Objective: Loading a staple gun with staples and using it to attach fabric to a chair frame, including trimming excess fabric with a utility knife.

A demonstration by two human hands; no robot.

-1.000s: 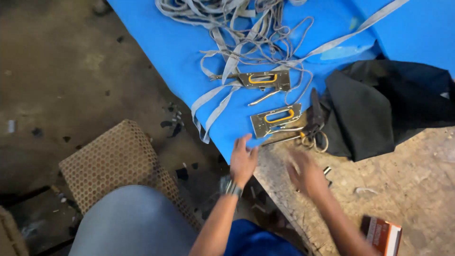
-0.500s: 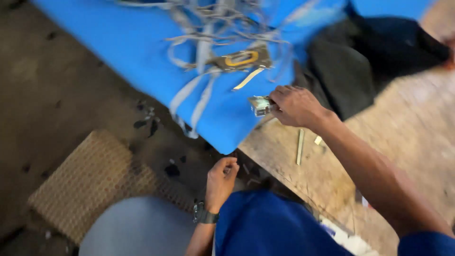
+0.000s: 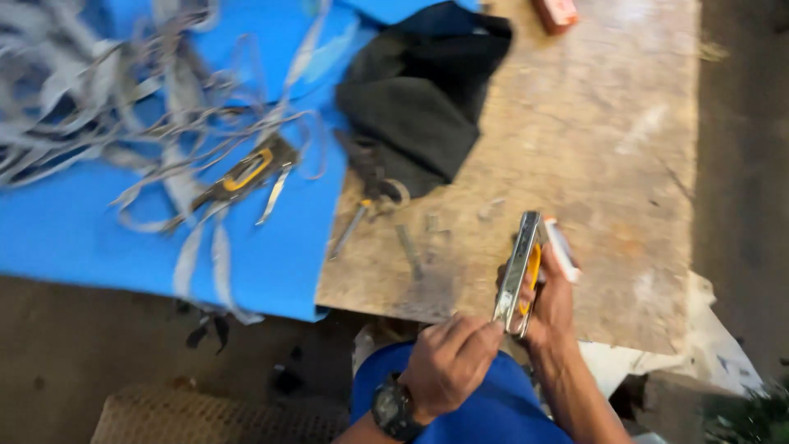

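Our right hand [image 3: 549, 306] keeps a closed grip on the metal staple gun [image 3: 518, 275], upright over the worktop [image 3: 592, 148] edge; our left hand [image 3: 448, 362] pinches its lower end. Fingers near the nose could, we judge, get stapled if the yellow lever gets squeezed.

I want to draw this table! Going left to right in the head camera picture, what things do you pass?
Tangle of grey fabric straps → yellow-handled metal staple gun lying on the blue sheet → crumpled black cloth → second metal staple gun, gripped in the right hand.
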